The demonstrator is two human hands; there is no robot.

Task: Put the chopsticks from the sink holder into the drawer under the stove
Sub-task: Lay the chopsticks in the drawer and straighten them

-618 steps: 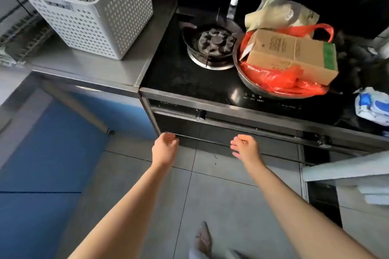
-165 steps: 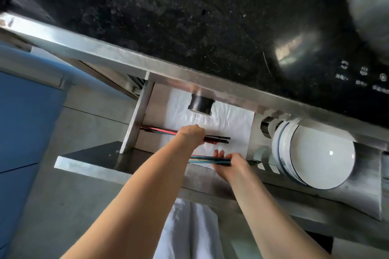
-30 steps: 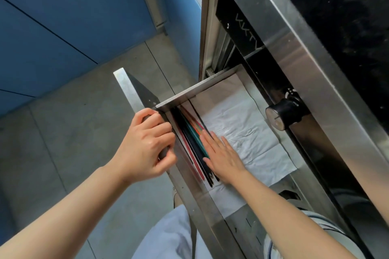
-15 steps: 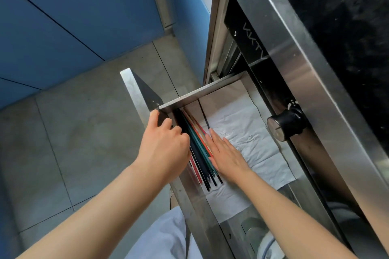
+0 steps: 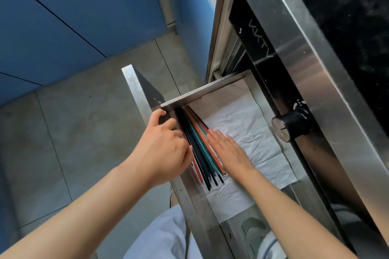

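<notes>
Several chopsticks (image 5: 200,145), black, teal, orange and red, lie in a bundle along the front wall of the open steel drawer (image 5: 202,91) under the stove. My right hand (image 5: 229,151) rests flat, fingers together, against the bundle's inner side on the white paper liner (image 5: 252,132). My left hand (image 5: 164,149) curls over the drawer's front panel, its fingertips at the bundle's outer side. Neither hand lifts a chopstick.
A black stove knob (image 5: 291,126) juts out just above the drawer. The black stove top (image 5: 347,17) fills the right. White bowls (image 5: 271,244) sit in the drawer's near section. Grey floor tiles (image 5: 84,132) and a blue wall (image 5: 73,10) lie left.
My left hand slid from gripping the drawer front to reaching over its edge toward the chopsticks. My right hand stays flat against the bundle, which now lies tighter against the front wall.
</notes>
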